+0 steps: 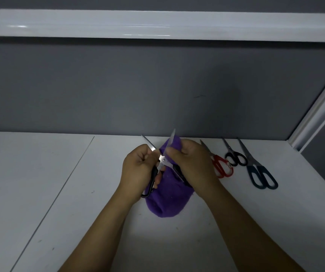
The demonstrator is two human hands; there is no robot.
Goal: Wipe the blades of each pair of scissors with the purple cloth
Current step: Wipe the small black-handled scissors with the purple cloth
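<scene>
1. left hand (138,169) is curled tight round one handle loop of the black-handled steel scissors (163,160), holding them up off the white table top (40,193)
2. the scissors are spread wide in an X, with the pivot right between the two hands; one blade pokes out past the left knuckles and the other sticks up just beside the right fingertips
3. right hand (191,163) is closed on the soft purple cloth (165,201), pinching it against that second blade; the rest of the cloth hangs below both hands down to the table
4. the second handle is tucked under the right palm and mostly hidden, so I can't tell if those fingers grip it too
5. just outside the right hand, three more pairs lie flat and closed: red-handled scissors (221,167) nearest the wrist, then small black-handled scissors (236,159) whose loops look like they touch the red ones, then big blue-handled scissors (259,173) farthest out
6. beyond the grip stands a grey partition wall (118,85)
</scene>
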